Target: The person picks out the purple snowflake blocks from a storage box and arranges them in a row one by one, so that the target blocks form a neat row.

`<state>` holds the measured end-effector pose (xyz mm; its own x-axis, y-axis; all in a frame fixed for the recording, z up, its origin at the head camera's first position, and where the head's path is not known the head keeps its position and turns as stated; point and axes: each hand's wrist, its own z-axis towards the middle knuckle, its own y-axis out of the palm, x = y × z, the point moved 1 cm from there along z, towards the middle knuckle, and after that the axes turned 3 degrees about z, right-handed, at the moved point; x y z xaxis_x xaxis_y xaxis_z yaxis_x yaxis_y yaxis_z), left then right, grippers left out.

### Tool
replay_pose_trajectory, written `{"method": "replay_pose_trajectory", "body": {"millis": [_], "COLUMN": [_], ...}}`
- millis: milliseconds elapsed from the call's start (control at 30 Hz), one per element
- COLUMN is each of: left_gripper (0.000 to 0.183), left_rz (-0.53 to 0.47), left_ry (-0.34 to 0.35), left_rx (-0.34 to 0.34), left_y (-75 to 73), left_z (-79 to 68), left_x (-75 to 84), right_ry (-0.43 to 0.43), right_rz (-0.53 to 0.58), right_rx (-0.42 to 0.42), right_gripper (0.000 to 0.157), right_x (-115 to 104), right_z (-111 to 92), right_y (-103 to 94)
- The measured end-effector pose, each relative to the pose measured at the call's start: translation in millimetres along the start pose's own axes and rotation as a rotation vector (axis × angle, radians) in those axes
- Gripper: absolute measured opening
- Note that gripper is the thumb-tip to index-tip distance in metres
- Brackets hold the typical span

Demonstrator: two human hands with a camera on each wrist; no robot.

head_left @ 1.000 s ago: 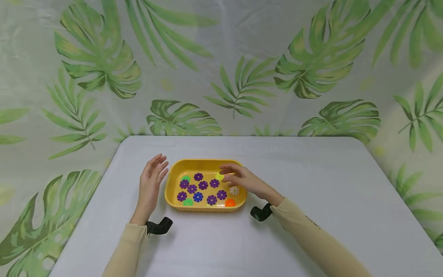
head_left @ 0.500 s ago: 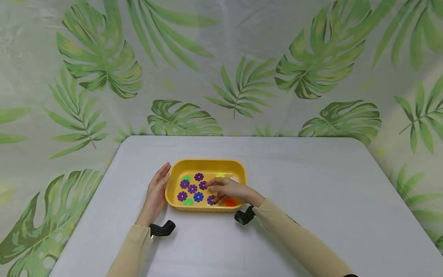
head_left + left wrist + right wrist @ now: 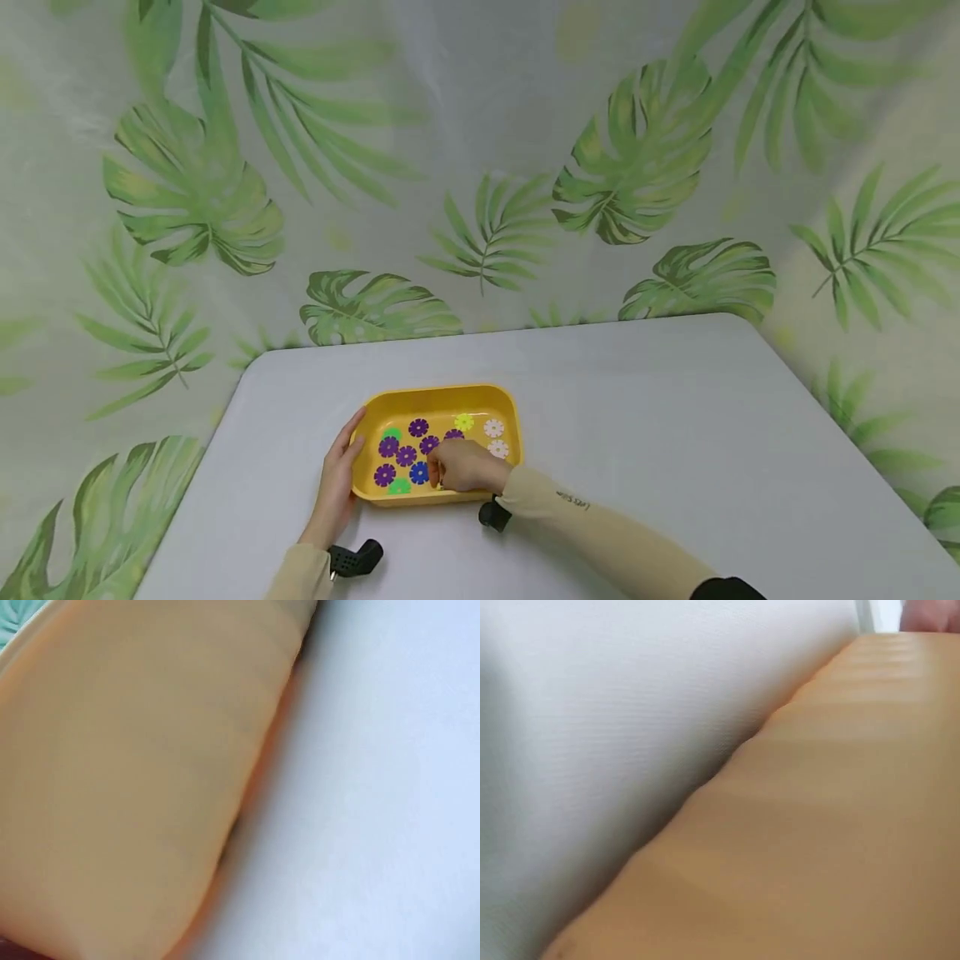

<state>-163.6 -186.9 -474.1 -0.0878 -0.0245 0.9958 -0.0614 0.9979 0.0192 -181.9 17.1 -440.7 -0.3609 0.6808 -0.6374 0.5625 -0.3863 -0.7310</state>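
Observation:
A yellow tray (image 3: 480, 392) with rounded corners holds several flower-shaped plastic discs, among them a purple disc (image 3: 385, 475), a yellow disc (image 3: 464, 422) and a white disc (image 3: 493, 427). My left hand (image 3: 333, 479) lies against the tray's left side, fingers extended along the wall and thumb by the rim. Over the tray's front part is my right hand (image 3: 467, 467), fingers bent and tips down beside a blue disc (image 3: 419, 472). It hides the discs beneath it, and I cannot tell whether it pinches one. Both wrist views show mostly the tray's outer wall (image 3: 817, 825), close up.
The tray stands on a white-covered table (image 3: 637, 417). Behind it hangs a pale curtain (image 3: 517, 108) printed with green leaves. Black wrist cameras (image 3: 356, 558) sit on both wrists, close to the tray's front side.
My left hand has come in from beside the tray to its left wall. The right hand has moved left and down among the discs, its fingers bending. The head view has tilted.

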Motion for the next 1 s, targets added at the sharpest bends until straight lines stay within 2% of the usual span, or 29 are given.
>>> {"method": "replay_pose_trajectory", "body": {"millis": [67, 300, 467, 633, 800, 1000], "left_gripper": [0.046, 0.046, 0.046, 0.047, 0.047, 0.047], "left_rz": [-0.002, -0.025, -0.003, 0.018, 0.010, -0.014], "left_ry": [0.003, -0.017, -0.051, -0.070, -0.070, -0.062], "left_rx": [0.008, -0.012, 0.022, 0.045, 0.030, -0.004], "left_y": [1.4, 4.1, -1.6, -4.4, -2.3, 2.0], "left_z": [-1.5, 0.9, -4.8, -8.1, -5.8, -3.1], "left_x": [-6.2, -9.0, -8.2, -7.8, -7.5, -4.0], "right_ry": [0.024, 0.102, 0.038, -0.003, 0.028, 0.068], "right_rz": [0.005, 0.306, 0.404, 0.484, 0.554, 0.678], "right_rx": [0.020, 0.077, 0.117, 0.156, 0.240, 0.346], "right_gripper": [0.022, 0.012, 0.007, 0.006, 0.012, 0.019], "right_x": [3, 17, 21, 28, 52, 87], "right_z": [0, -9, -21, -41, -61, -82], "right_y": [4.3, -8.9, -20.2, -43.1, -61.9, -74.0]}}
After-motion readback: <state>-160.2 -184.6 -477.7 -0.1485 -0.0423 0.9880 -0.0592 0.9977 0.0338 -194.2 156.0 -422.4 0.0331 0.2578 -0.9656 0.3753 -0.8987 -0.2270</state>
